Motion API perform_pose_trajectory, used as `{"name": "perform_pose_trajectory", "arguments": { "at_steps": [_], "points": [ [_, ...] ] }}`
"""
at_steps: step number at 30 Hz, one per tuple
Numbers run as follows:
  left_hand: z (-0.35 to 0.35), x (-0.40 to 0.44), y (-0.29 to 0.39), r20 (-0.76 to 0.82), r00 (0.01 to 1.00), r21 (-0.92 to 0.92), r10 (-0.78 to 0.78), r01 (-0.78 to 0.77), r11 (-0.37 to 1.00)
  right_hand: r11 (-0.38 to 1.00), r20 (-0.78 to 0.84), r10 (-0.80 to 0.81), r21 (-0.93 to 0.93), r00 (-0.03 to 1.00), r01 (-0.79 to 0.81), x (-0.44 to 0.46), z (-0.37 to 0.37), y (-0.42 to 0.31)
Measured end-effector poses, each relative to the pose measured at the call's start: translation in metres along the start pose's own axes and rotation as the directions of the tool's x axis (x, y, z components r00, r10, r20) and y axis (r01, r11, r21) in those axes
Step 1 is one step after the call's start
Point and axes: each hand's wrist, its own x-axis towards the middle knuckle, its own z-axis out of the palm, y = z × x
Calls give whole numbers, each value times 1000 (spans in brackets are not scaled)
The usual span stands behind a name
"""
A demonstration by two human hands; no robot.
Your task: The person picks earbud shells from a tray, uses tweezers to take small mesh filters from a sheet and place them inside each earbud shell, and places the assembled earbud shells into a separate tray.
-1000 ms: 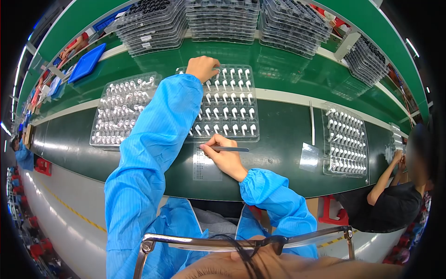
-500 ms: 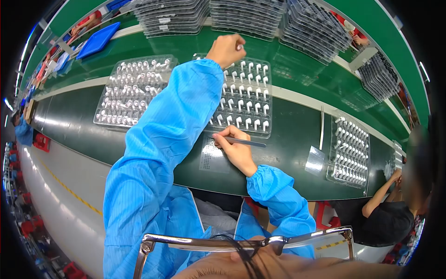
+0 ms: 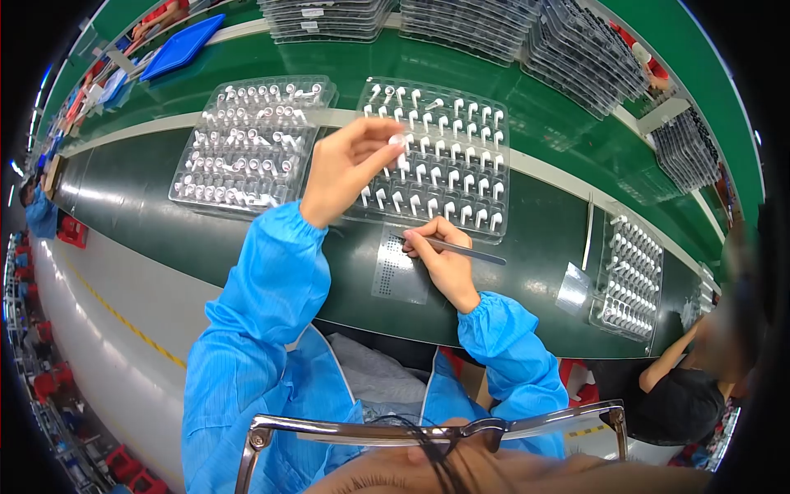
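Observation:
My left hand [image 3: 350, 169] is raised over the left edge of the middle clear tray [image 3: 504, 216], pinching a white earbud [image 3: 397, 141] between thumb and fingertips. Rows of white stemmed earbuds fill much of that tray. Below it, my right hand [image 3: 447, 262] grips metal tweezers [image 3: 477, 253], whose long end points right. Just left of the right hand lies a clear sheet [image 3: 399, 280] with rows of small dark dots. Left of my left hand stands another clear tray [image 3: 183, 194] with white earbuds in it.
Tall stacks of clear trays [image 3: 465, 29] line the green shelf behind. A third earbud tray [image 3: 629, 276] and a shiny sheet [image 3: 573, 286] lie to the right. A blue tray [image 3: 183, 48] sits back left. A co-worker in black [image 3: 679, 395] is at far right.
My left hand has come back toward me from the far edge of the middle tray, an earbud in its fingers. My right hand still holds the tweezers near the dotted sheet. The view has shifted slightly.

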Motion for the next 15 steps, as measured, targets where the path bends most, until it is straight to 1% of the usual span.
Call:
{"name": "perform_pose_trajectory", "arguments": {
  "at_steps": [1,4,5,8,13,15],
  "points": [
    [-4,-5,-8,-2,1000,-5,0,0,1000,1000,0,1,-5,1000,-1,0,0,0],
    [-14,-16,-28,56,994,1,-89,89,996,1000,10,22,22,1000,-22,-1,0,-1],
    [-15,-17,-30,58,994,-5,-91,91,996,1000,7,26,18,1000,-26,-1,0,-1],
    [-15,-21,-35,60,984,-80,-171,175,981,998,5,16,59,1000,-16,-2,-1,-2],
    [-15,-31,-44,82,976,-17,-204,206,978,992,-24,24,128,999,-21,-2,-1,-7],
    [-11,-34,-43,45,986,24,-161,160,987,991,-28,9,136,1000,-5,-2,-2,-7]
  ]
}}
